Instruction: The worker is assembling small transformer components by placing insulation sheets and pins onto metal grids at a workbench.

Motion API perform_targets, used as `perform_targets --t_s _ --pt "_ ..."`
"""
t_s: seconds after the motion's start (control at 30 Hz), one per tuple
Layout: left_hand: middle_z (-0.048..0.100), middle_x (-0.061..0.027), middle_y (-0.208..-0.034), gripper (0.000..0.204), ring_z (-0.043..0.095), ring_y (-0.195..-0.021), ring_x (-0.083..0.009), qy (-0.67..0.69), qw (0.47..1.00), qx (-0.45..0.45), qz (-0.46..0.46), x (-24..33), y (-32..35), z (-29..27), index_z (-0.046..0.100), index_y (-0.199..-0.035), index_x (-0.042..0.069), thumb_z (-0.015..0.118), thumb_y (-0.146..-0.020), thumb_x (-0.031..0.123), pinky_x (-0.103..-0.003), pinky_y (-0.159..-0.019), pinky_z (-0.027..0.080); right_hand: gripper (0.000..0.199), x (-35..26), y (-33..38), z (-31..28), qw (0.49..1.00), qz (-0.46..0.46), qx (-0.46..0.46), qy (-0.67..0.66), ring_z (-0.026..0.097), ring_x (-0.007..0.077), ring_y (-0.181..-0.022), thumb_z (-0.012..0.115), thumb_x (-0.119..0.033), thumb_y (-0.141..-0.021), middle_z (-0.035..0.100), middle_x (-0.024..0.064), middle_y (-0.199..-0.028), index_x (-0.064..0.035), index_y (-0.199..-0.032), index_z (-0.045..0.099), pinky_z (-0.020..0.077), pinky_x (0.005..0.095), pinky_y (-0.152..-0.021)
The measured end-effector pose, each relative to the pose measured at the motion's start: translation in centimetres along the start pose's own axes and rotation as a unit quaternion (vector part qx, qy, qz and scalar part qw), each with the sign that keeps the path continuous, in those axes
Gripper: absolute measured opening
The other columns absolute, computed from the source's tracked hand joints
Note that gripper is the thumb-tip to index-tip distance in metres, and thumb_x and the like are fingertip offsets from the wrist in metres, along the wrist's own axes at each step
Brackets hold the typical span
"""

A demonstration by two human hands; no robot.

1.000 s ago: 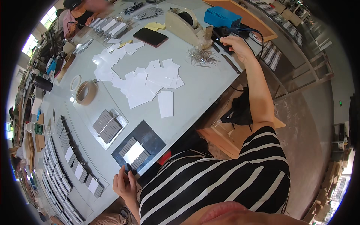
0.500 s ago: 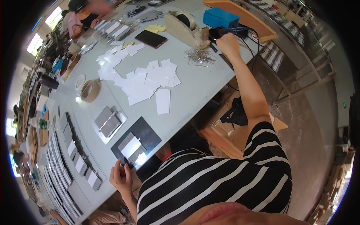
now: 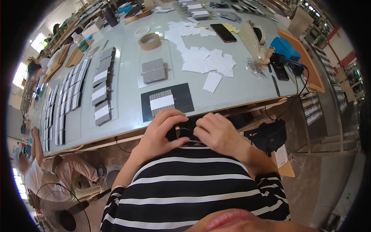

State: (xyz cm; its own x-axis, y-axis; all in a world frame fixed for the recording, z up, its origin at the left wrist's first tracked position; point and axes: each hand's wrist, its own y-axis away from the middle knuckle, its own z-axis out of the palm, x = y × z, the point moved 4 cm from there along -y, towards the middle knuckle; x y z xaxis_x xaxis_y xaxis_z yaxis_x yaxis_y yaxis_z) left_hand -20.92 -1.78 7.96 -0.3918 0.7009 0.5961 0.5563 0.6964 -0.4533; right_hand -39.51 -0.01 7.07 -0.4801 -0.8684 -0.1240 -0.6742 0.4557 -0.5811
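Note:
My left hand (image 3: 164, 129) is at the table's front edge, its fingers and thumb curled round a small dark thing with a copper-coloured spot (image 3: 177, 131), whose kind I cannot make out. Beside it my right hand (image 3: 220, 135) is closed, fingers bent in toward the left; whatever they hold is hidden. Just beyond my hands a grey ribbed block (image 3: 157, 112) with a white card (image 3: 161, 102) across it lies on a black mat (image 3: 184, 96). Farther back, another ribbed block (image 3: 153, 70) with thin wire across it rests on a pale plate (image 3: 169, 81).
Loose white cards (image 3: 212, 82) spread over the table's middle. A tape roll (image 3: 150, 41), phone (image 3: 223, 33), tape dispenser (image 3: 249, 38), wire pile (image 3: 256, 67) and blue box (image 3: 285, 48) stand beyond. Rows of ribbed blocks (image 3: 101, 94) lie left; a person (image 3: 40, 174) and fan (image 3: 62, 208) are lower left.
My right hand has come back from the black device by the blue box to beside my left hand. My left hand is now curled round the dark thing. The view has turned rightward.

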Motion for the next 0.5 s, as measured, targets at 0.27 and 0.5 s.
perform_targets --t_s 0.27,0.5 --pt "0.065 -0.0108 -0.089 0.015 0.068 -0.076 -0.0230 0.052 0.995 0.008 -0.085 -0.3 4.2 -0.7 0.070 -0.096 0.003 0.072 -0.082 -0.001 -0.031 -0.066 0.055 0.014 -2.0 -0.5 0.6 0.992 0.050 0.035 -0.109 0.056 0.0277 -0.076 0.071 -0.002 -0.079 0.054 0.0101 -0.082 -0.0009 -0.088 0.062 0.0477 0.0364 -0.064" --pt "0.064 -0.0088 -0.086 0.024 0.064 -0.071 -0.0201 0.026 0.994 0.051 -0.089 -1.2 7.1 -1.5 0.071 -0.107 0.006 0.074 -0.083 0.001 -0.030 -0.062 0.051 0.017 -3.0 -1.2 2.6 0.979 0.107 -0.033 -0.168 0.061 0.0297 -0.079 0.072 0.002 -0.080 0.061 0.0132 -0.088 0.0026 -0.096 0.066 0.0511 0.0362 -0.068"
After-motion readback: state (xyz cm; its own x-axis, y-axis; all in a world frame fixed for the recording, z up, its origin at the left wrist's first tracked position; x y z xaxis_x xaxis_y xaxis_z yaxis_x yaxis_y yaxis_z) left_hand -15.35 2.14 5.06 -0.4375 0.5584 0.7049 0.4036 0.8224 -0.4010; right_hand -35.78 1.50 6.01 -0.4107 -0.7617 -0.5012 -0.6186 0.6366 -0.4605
